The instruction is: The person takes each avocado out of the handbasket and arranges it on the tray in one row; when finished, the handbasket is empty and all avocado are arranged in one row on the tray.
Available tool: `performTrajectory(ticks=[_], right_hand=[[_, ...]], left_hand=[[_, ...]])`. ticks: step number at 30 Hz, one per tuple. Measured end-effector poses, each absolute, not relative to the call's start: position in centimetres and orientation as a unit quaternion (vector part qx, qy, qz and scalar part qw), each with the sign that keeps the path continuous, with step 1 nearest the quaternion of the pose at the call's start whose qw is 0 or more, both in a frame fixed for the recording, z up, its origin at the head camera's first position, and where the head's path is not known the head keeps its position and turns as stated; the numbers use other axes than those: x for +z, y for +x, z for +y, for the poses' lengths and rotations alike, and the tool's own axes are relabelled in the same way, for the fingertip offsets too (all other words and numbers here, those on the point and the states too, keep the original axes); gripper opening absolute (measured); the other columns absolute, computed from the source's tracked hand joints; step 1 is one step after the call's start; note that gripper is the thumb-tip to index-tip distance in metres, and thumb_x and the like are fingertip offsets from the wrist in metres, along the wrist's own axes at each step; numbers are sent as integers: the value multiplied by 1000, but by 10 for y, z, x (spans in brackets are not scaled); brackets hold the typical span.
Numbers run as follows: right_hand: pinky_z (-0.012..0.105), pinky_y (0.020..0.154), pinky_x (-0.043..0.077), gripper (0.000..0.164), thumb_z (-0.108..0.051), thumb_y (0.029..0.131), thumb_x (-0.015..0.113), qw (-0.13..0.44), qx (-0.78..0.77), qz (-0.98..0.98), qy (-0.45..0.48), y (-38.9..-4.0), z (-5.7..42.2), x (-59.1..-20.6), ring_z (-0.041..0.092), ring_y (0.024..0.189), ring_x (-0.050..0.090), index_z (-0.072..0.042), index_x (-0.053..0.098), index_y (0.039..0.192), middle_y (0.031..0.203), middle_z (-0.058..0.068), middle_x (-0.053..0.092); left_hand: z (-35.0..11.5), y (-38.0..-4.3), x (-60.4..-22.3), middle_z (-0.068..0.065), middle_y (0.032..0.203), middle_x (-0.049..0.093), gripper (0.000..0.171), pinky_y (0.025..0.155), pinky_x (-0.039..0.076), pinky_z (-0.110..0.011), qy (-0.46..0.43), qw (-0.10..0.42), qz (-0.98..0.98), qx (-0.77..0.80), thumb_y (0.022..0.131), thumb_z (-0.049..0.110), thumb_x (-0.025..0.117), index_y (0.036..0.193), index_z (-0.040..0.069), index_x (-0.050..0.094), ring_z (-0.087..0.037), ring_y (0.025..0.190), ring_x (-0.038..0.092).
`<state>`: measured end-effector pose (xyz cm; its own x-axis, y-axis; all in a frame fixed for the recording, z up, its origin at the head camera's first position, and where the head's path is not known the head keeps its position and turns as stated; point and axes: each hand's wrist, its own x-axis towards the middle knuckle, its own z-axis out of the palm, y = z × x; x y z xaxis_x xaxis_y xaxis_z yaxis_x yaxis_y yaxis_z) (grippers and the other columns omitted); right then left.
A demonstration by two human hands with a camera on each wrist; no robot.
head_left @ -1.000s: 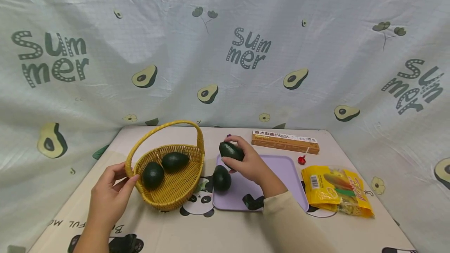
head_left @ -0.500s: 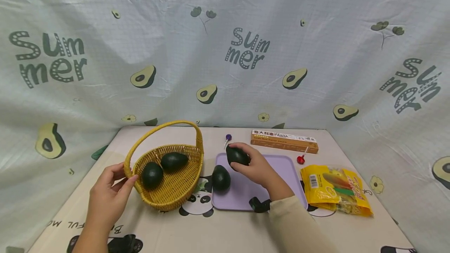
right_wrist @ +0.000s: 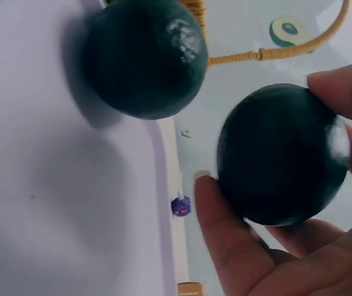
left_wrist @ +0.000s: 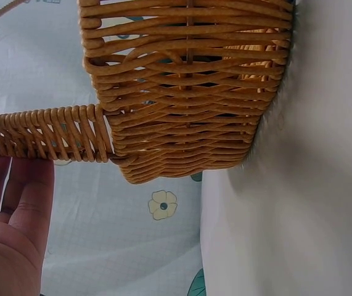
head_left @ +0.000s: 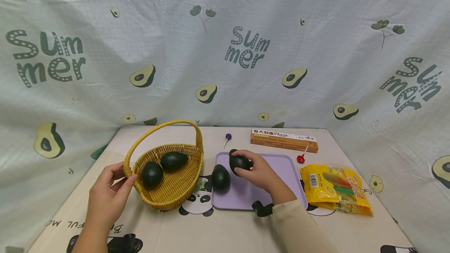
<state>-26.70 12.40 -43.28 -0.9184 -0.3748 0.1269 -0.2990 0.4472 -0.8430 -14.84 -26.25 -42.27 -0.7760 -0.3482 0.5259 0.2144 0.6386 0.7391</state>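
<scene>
My left hand (head_left: 109, 195) pinches the left foot of the handle on a yellow wicker basket (head_left: 174, 195), seen close up in the left wrist view as a woven wall (left_wrist: 188, 105). Inside the basket lie two dark green avocados, one to the left (head_left: 152, 175) and one behind it (head_left: 174, 161). My right hand (head_left: 258, 171) grips another avocado (head_left: 239, 162) between thumb and fingers, over the back left of a lilac tray (head_left: 242, 202). In the right wrist view this avocado (right_wrist: 280, 154) shows a gap above the tray. One more avocado (head_left: 220, 179) rests at the tray's left side.
Behind the tray lie a purple lollipop (head_left: 228, 137) and a brown pasta box (head_left: 284, 142). A red lollipop (head_left: 300, 159) and a yellow snack bag (head_left: 335, 189) are to its right. A printed curtain (head_left: 225, 93) hangs along the table's back edge.
My right hand has moved right and slightly down with its avocado, from the tray's back left corner to farther over the tray, uncovering the purple lollipop. My left hand stays on the handle.
</scene>
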Motion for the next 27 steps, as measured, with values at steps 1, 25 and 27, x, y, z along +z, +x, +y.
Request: performTrajectory(ticks=[1, 25, 27], right_hand=[[45, 97, 55, 44, -21, 89, 78, 41, -486, 851, -197, -267, 124, -434, 28, 119, 60, -32, 67, 130, 144, 5, 60], [48, 92, 57, 66, -23, 74, 90, 47, -452, 879, -143, -261, 127, -460, 29, 116, 66, -23, 62, 134, 134, 10, 65], [48, 92, 57, 64, -22, 73, 91, 44, -453, 880, -138, -261, 127, -463, 28, 115, 66, -23, 62, 130, 133, 10, 65]], left_hand=[[-263, -148, -423, -13, 115, 65, 44, 85, 46, 4, 39, 333, -842, -424, 87, -8, 76, 128, -3, 59, 17, 101, 52], [-264, -148, -424, -13, 118, 65, 45, 85, 45, 4, 43, 326, -844, -423, 89, -4, 76, 130, -2, 58, 16, 102, 52], [-264, -149, -424, -13, 118, 65, 45, 85, 45, 4, 43, 326, -844, -423, 89, -4, 76, 130, -2, 58, 16, 102, 51]])
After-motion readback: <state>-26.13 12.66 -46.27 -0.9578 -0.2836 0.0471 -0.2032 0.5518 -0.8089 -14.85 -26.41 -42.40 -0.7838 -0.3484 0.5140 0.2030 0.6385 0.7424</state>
